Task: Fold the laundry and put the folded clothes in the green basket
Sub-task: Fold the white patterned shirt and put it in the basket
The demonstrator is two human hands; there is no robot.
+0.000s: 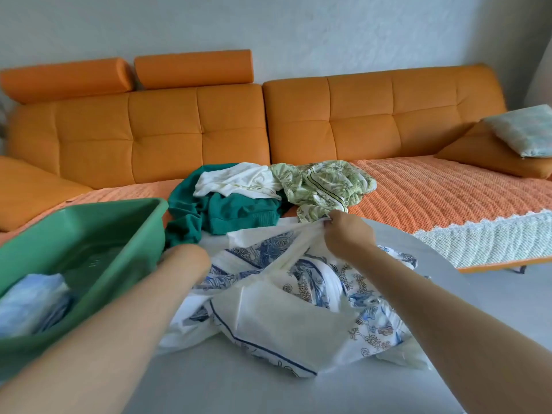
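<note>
Head view: fingers (330, 219) of right hand (348, 234) on blue-patterned garment (286, 297).

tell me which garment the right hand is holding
The white garment with blue print on the table; the right hand pinches its far edge. The teal, cream and green leaf-print ones lie on the sofa.

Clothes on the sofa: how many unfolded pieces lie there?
3: a teal top at the left, a white shirt lying on it, a leaf-print garment at the right. Others may be hidden underneath.
</note>
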